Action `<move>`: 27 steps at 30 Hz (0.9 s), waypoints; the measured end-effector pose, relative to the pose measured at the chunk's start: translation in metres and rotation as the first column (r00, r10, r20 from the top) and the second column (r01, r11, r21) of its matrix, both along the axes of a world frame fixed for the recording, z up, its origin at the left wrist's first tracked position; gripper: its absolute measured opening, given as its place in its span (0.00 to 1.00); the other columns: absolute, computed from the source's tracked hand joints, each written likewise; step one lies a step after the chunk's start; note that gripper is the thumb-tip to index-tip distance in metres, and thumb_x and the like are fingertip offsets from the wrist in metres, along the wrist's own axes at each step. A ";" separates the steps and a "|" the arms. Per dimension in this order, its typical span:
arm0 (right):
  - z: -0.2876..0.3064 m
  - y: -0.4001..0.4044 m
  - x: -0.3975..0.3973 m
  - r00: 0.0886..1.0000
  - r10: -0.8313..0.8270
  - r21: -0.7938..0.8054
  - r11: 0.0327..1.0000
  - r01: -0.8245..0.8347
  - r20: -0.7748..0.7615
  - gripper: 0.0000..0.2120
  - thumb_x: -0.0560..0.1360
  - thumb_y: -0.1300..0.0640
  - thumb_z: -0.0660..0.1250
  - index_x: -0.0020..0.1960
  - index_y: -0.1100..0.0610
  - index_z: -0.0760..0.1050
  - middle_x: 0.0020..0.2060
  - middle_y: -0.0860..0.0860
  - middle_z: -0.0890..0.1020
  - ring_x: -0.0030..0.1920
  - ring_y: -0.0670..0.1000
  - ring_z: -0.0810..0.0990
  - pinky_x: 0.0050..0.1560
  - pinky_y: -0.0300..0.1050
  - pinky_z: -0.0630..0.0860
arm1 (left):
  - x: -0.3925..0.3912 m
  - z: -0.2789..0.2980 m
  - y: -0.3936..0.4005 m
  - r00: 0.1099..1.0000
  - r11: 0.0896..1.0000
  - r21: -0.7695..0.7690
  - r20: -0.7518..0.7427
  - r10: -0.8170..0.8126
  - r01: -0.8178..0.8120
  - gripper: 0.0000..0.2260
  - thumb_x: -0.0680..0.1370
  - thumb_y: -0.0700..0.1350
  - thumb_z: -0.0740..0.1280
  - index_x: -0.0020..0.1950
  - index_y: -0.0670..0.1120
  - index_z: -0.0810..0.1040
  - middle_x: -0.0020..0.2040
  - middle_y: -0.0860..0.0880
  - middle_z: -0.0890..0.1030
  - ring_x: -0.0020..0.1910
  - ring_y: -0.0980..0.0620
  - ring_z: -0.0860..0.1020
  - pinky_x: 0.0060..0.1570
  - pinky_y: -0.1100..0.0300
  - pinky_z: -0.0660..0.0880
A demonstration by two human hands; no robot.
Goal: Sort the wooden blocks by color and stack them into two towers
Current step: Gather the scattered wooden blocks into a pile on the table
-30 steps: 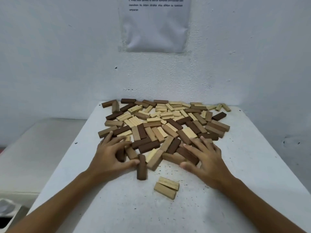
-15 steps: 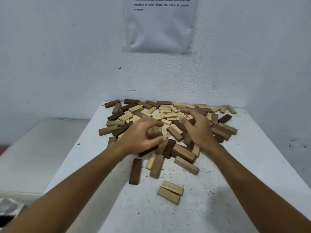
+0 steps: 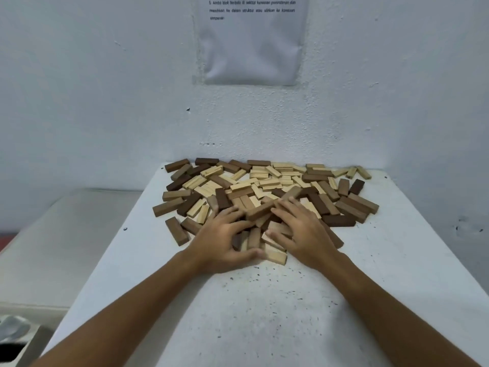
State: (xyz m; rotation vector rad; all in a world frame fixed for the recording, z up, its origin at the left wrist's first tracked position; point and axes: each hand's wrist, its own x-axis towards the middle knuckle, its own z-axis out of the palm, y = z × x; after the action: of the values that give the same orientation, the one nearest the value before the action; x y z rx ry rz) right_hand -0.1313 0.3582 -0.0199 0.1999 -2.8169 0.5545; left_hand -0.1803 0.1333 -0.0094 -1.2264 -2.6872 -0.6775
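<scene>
A loose pile of wooden blocks (image 3: 264,186), several light (image 3: 267,172) and several dark brown (image 3: 338,221), covers the far half of the white table (image 3: 264,313). Both of my hands lie on the pile's near edge. My left hand (image 3: 225,239) rests fingers-spread over blocks, its thumb along the front beside a light block (image 3: 275,256). My right hand (image 3: 301,234) lies flat on blocks just to the right. A mid-brown block (image 3: 260,210) sits tilted between the fingertips of both hands. Blocks under the palms are hidden.
The pile reaches the white wall behind, where a printed sheet (image 3: 251,43) hangs. A lone brown block (image 3: 177,231) lies left of my left hand. A lower white surface (image 3: 66,234) adjoins the table's left edge. A grey object (image 3: 16,337) shows at bottom left.
Both hands came back from the middle of the pile to its near edge and now rest close together. The two light blocks that lay apart in front are no longer there.
</scene>
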 end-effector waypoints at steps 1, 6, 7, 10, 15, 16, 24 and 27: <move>0.002 0.001 -0.008 0.999 0.007 -0.006 1.000 -0.007 -0.037 0.34 0.74 0.33 0.53 0.68 0.55 0.74 0.71 0.51 0.72 0.74 0.54 0.64 0.70 0.57 0.64 | -0.003 0.007 0.009 0.999 0.999 0.047 0.049 -0.018 0.016 0.35 0.71 0.73 0.55 0.62 0.48 0.80 0.63 0.48 0.78 0.65 0.53 0.71 0.63 0.62 0.64; 0.020 0.007 -0.048 0.990 -0.024 -0.306 0.952 -0.019 -0.138 0.15 0.77 0.48 0.66 0.58 0.57 0.79 0.53 0.51 0.82 0.54 0.50 0.79 0.54 0.51 0.77 | -0.039 0.029 0.041 0.969 0.952 0.291 0.244 0.026 -0.099 0.28 0.76 0.67 0.55 0.58 0.48 0.81 0.44 0.51 0.83 0.42 0.56 0.80 0.43 0.57 0.77; 0.025 0.011 -0.053 0.989 -0.050 -0.388 0.922 -0.007 -0.137 0.15 0.76 0.49 0.67 0.57 0.57 0.80 0.52 0.50 0.82 0.52 0.49 0.79 0.52 0.48 0.77 | -0.047 0.030 0.042 0.975 0.957 0.262 0.211 0.068 -0.124 0.27 0.76 0.69 0.55 0.63 0.52 0.78 0.47 0.52 0.83 0.45 0.55 0.80 0.47 0.53 0.78; 0.034 0.041 -0.060 0.972 -0.184 -0.475 0.875 0.094 -0.147 0.12 0.78 0.51 0.67 0.57 0.55 0.81 0.52 0.49 0.83 0.50 0.48 0.81 0.53 0.46 0.77 | -0.071 0.036 0.022 0.970 0.932 0.269 0.084 0.229 -0.243 0.27 0.75 0.71 0.55 0.66 0.56 0.73 0.48 0.53 0.82 0.49 0.52 0.78 0.51 0.50 0.76; 0.029 0.138 -0.053 0.748 -0.657 -0.167 0.730 0.663 0.097 0.29 0.74 0.35 0.62 0.68 0.51 0.72 0.68 0.58 0.73 0.70 0.62 0.67 0.69 0.61 0.64 | -0.127 0.028 -0.071 0.693 0.693 0.034 0.086 0.716 -0.720 0.41 0.64 0.76 0.53 0.69 0.52 0.73 0.66 0.43 0.76 0.67 0.40 0.69 0.64 0.40 0.67; 0.026 0.149 -0.050 0.653 -0.724 -0.083 0.653 0.753 0.222 0.33 0.74 0.31 0.58 0.72 0.49 0.67 0.72 0.60 0.67 0.73 0.64 0.60 0.72 0.64 0.57 | -0.133 0.023 -0.083 0.605 0.626 -0.094 0.181 0.775 -0.774 0.46 0.63 0.78 0.50 0.72 0.52 0.69 0.70 0.41 0.71 0.70 0.37 0.65 0.67 0.37 0.61; 0.015 0.105 -0.049 0.702 -0.688 -0.420 0.591 0.688 0.182 0.17 0.76 0.42 0.62 0.60 0.46 0.79 0.58 0.54 0.82 0.61 0.59 0.75 0.64 0.54 0.67 | -0.133 -0.001 -0.041 0.562 0.618 -0.157 0.291 0.774 -0.770 0.38 0.72 0.72 0.59 0.69 0.44 0.70 0.70 0.39 0.70 0.72 0.35 0.61 0.71 0.38 0.54; 0.024 0.083 -0.054 0.716 -0.673 -0.584 0.510 0.631 0.185 0.16 0.76 0.51 0.65 0.63 0.49 0.79 0.60 0.51 0.81 0.60 0.56 0.77 0.58 0.47 0.69 | -0.120 0.011 -0.018 0.661 0.707 0.116 0.484 0.573 -0.698 0.25 0.72 0.65 0.67 0.61 0.49 0.76 0.59 0.49 0.79 0.60 0.45 0.74 0.60 0.50 0.68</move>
State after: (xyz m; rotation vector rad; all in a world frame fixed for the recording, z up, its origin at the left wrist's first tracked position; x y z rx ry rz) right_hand -0.1856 0.4413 0.0045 -0.9323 -2.1971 1.1684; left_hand -0.3006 0.1155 0.0019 0.0146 -2.8808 -1.2456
